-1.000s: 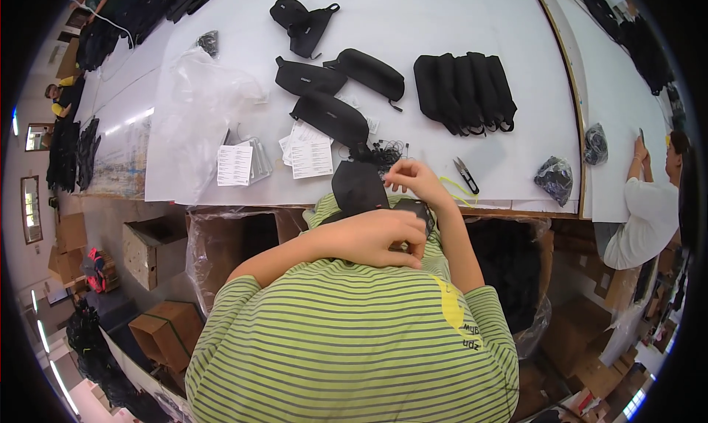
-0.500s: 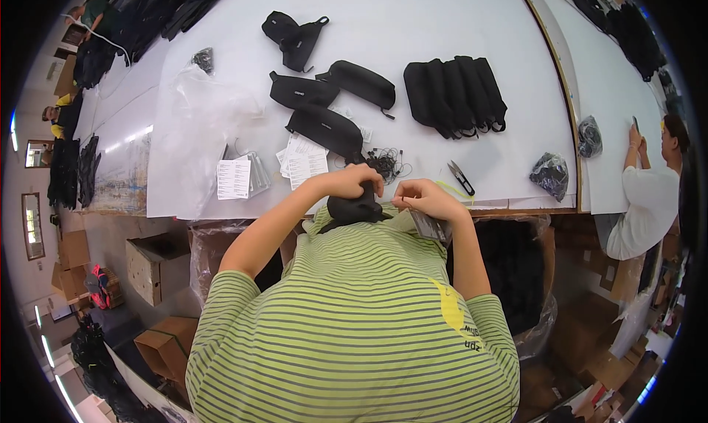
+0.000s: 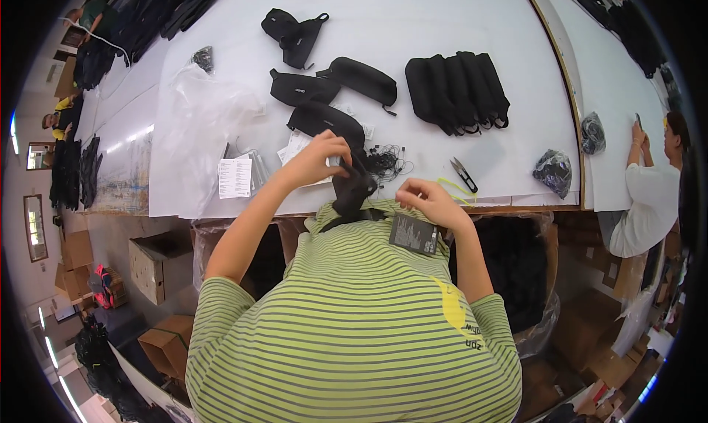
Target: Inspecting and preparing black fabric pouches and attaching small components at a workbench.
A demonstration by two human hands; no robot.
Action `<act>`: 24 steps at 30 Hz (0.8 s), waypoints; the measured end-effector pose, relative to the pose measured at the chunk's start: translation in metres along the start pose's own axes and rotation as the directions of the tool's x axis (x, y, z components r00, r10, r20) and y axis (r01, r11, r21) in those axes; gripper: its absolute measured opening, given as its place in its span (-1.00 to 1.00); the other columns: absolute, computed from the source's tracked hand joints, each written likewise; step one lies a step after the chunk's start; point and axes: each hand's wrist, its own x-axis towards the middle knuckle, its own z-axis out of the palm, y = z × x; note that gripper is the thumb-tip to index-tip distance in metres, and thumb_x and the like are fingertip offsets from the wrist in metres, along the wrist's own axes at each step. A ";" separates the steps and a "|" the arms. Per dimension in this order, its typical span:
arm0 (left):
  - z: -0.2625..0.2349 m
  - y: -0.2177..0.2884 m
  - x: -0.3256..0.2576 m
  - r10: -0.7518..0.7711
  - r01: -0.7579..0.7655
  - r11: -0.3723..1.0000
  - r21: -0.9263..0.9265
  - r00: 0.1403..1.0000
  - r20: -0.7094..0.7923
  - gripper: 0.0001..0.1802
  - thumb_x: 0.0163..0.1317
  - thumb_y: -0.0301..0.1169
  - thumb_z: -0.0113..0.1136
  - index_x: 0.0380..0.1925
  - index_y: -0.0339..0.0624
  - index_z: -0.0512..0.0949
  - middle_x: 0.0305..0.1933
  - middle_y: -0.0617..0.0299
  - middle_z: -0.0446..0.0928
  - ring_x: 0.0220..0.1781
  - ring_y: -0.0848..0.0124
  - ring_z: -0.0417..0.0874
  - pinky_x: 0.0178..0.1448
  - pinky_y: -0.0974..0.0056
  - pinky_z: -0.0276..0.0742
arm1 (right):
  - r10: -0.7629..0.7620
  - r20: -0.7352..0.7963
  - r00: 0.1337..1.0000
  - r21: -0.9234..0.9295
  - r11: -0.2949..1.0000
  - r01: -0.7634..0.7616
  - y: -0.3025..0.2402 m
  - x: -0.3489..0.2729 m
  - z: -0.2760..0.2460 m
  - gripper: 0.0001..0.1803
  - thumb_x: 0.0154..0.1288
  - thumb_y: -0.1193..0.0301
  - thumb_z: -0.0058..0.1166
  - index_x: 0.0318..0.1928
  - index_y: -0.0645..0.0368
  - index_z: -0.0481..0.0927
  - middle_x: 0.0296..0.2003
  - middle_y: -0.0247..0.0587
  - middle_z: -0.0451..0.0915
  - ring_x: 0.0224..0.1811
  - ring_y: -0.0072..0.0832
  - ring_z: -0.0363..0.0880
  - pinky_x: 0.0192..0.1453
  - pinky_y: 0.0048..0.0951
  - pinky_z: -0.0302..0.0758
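Observation:
A soft black pouch (image 3: 352,194) lies at the table's front edge, against my shirt. My left hand (image 3: 324,161) is closed on its upper part, fingers bent down over the fabric. My right hand (image 3: 431,203) is to the right of the pouch, thumb and fingertips pinched together. A dark rectangular hang tag (image 3: 414,233) with pale print dangles just below those fingers, in front of my shirt. Its string is too fine to follow. Beyond the left hand lie a black zip case (image 3: 328,123) and white printed cards (image 3: 296,144).
Loose black cords (image 3: 385,163) and small scissors (image 3: 464,175) lie nearby. More black cases (image 3: 361,81) and a row of black pouches (image 3: 456,95) sit farther back. White cards (image 3: 234,178) are at left, a bagged bundle (image 3: 552,174) at right. Another person (image 3: 649,179) is at far right.
My left hand has moved up and left, drawing the pouch's upper part away from me. The hang tag under my right hand has swung to show its printed face.

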 end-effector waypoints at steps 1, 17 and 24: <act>-0.010 0.008 0.004 0.044 -0.044 0.999 0.010 0.996 -0.077 -0.78 -0.12 -0.49 0.39 -0.44 -0.13 0.55 -0.21 0.35 0.53 -0.04 0.30 0.42 0.09 0.26 0.34 | -0.063 -0.137 0.989 0.002 0.998 0.064 -0.007 0.001 -0.003 -0.74 0.35 0.26 0.02 -0.29 0.22 0.57 -0.44 -0.35 0.58 -0.36 -0.65 0.47 -0.26 -0.56 0.38; -0.019 0.111 -0.018 0.456 -0.306 0.845 0.439 0.841 -0.290 -0.73 -0.16 -0.51 0.29 -0.36 -0.22 0.53 -0.23 0.21 0.55 -0.09 0.25 0.54 -0.02 0.20 0.50 | -0.286 -0.234 0.929 -0.372 0.909 0.186 -0.104 -0.035 0.006 -0.65 0.07 0.30 0.29 -0.14 0.19 0.66 -0.48 -0.26 0.65 -0.54 -0.58 0.55 -0.37 -0.59 0.47; -0.018 0.129 -0.038 0.324 -0.237 0.923 0.302 0.904 -0.278 -0.66 -0.25 -0.50 0.36 -0.35 -0.17 0.56 -0.29 0.25 0.54 -0.21 0.24 0.52 -0.11 0.18 0.45 | -0.418 -0.225 0.880 -0.472 0.837 0.277 -0.107 -0.046 0.015 -0.85 0.12 0.39 0.14 -0.31 0.15 0.66 -0.52 -0.22 0.62 -0.55 -0.35 0.58 -0.44 -0.45 0.48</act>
